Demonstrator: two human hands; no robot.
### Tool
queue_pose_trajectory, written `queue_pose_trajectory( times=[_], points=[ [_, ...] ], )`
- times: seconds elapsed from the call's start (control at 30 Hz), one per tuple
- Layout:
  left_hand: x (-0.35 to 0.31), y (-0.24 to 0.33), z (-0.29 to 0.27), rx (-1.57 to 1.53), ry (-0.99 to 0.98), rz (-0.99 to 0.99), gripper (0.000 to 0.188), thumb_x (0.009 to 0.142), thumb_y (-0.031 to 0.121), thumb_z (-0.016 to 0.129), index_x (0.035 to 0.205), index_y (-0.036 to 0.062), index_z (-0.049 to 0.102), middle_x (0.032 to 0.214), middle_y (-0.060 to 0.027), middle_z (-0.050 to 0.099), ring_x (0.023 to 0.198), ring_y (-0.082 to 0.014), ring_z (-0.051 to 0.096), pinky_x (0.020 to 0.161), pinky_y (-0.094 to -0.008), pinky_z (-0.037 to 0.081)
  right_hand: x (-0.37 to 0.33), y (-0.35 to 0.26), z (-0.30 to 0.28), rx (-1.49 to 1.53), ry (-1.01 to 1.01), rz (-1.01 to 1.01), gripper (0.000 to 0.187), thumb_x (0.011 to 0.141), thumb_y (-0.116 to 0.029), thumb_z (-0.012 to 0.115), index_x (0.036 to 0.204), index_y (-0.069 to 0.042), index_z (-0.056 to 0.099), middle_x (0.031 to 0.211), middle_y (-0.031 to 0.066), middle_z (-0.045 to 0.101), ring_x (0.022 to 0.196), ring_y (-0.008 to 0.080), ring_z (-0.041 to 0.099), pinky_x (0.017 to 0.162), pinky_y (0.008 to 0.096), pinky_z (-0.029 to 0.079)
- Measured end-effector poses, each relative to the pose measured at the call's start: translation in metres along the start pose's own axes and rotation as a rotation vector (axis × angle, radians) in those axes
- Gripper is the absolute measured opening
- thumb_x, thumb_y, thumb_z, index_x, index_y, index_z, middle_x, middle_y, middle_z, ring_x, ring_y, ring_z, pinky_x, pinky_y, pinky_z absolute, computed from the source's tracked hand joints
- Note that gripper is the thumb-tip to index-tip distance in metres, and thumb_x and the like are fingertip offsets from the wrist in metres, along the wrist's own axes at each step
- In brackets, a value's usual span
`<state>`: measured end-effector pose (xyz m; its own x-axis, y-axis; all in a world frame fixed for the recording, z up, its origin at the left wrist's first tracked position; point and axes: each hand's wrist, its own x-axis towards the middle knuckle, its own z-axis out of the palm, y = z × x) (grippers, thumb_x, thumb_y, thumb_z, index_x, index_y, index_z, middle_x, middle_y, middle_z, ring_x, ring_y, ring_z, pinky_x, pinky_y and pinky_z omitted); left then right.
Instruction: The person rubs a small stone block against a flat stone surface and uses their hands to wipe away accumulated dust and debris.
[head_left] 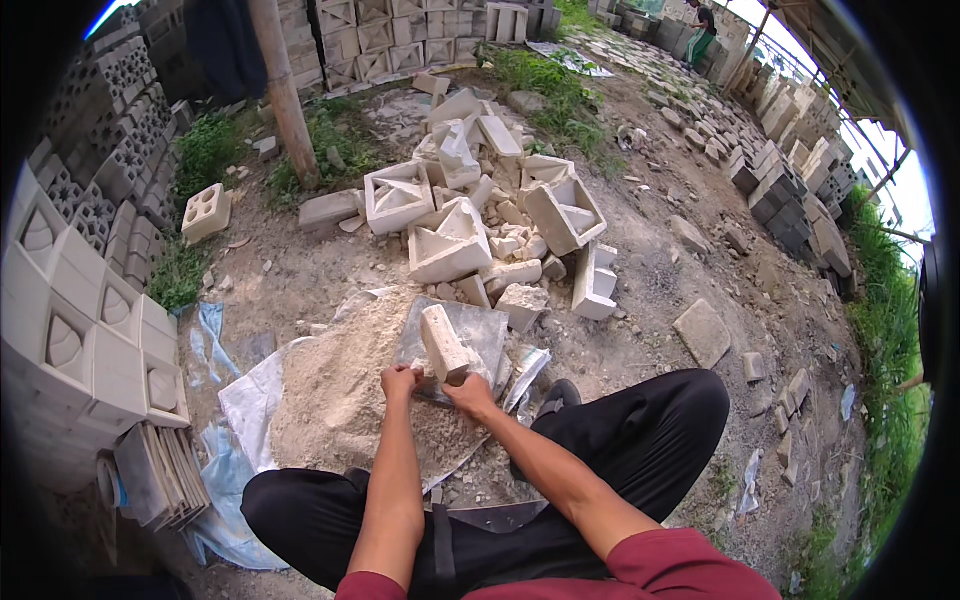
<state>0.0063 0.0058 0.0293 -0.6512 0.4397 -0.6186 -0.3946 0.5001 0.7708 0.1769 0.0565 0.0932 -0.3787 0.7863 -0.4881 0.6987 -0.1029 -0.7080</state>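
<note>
A pale, rectangular block [443,338] stands out above a flat grey slab [486,328], its near end dark. At that near end, my right hand [472,394] is closed on the block. My left hand [402,381] is closed beside the slab's near left edge; whatever its fingers hold, if anything, is hidden. Sandy crumbled material [330,385] is heaped on a white sheet [250,408] to the left of the slab and under my forearms. Whitish crumbs lie on the slab near the block.
Beyond the slab lies a pile of broken hollow blocks [450,245] and rubble. Stacked pale blocks [105,330] line the left, beside a stack of thin boards [165,475]. A wooden post [285,95] stands behind. At the far right, a person [700,35] is by more blocks.
</note>
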Motion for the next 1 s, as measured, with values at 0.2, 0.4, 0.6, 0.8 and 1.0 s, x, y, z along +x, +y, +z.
queue_pose_trajectory(
  times=[0.2, 0.4, 0.6, 0.8, 1.0],
  points=[
    [0.009, -0.005, -0.01, -0.243, -0.022, -0.038, 0.021, 0.072, -0.008, 0.073, 0.087, -0.0013, 0.061, 0.078, -0.0126, 0.067, 0.065, -0.0211, 0.066, 0.053, -0.0315, 0.055, -0.014, -0.005, 0.007, -0.042, 0.047, -0.15, 0.046, 0.07, -0.036, 0.072, 0.095, 0.002, 0.071, 0.084, 0.0165, 0.072, 0.077, 0.0271, 0.071, 0.072, 0.0364, 0.055],
    [-0.006, 0.002, 0.001, -0.24, -0.067, -0.05, 0.029, 0.073, -0.01, 0.071, 0.098, -0.0042, 0.056, 0.077, -0.0146, 0.067, 0.062, -0.0206, 0.066, 0.051, -0.0296, 0.054, 0.012, -0.001, 0.009, 0.243, 0.121, -0.146, 0.041, 0.07, -0.033, 0.073, 0.089, 0.003, 0.07, 0.079, 0.0158, 0.07, 0.069, 0.0213, 0.068, 0.065, 0.0344, 0.054],
    [0.005, -0.002, -0.018, -0.185, -0.034, -0.041, 0.029, 0.072, -0.007, 0.074, 0.096, -0.004, 0.058, 0.078, -0.0142, 0.067, 0.064, -0.0208, 0.066, 0.052, -0.029, 0.053, -0.012, 0.002, 0.015, 0.008, 0.01, -0.117, 0.041, 0.068, -0.031, 0.075, 0.093, 0.001, 0.071, 0.092, 0.017, 0.072, 0.09, 0.0281, 0.069, 0.083, 0.035, 0.053],
    [-0.004, -0.003, -0.009, -0.213, -0.037, -0.039, 0.028, 0.071, -0.004, 0.078, 0.092, -0.0032, 0.061, 0.079, -0.0136, 0.068, 0.064, -0.0205, 0.067, 0.053, -0.029, 0.054, -0.008, -0.008, 0.004, 0.175, 0.111, -0.194, 0.044, 0.069, -0.033, 0.076, 0.094, 0.003, 0.069, 0.09, 0.0174, 0.071, 0.086, 0.0272, 0.07, 0.08, 0.0359, 0.054],
    [-0.006, 0.004, 0.0, -0.237, -0.077, -0.063, 0.027, 0.071, -0.004, 0.077, 0.092, -0.0033, 0.06, 0.078, -0.0134, 0.067, 0.063, -0.0205, 0.066, 0.054, -0.0289, 0.055, -0.015, 0.014, 0.013, 0.001, 0.121, -0.163, 0.044, 0.069, -0.031, 0.075, 0.094, 0.004, 0.068, 0.089, 0.0186, 0.071, 0.085, 0.0286, 0.069, 0.08, 0.0354, 0.054]
  ],
)
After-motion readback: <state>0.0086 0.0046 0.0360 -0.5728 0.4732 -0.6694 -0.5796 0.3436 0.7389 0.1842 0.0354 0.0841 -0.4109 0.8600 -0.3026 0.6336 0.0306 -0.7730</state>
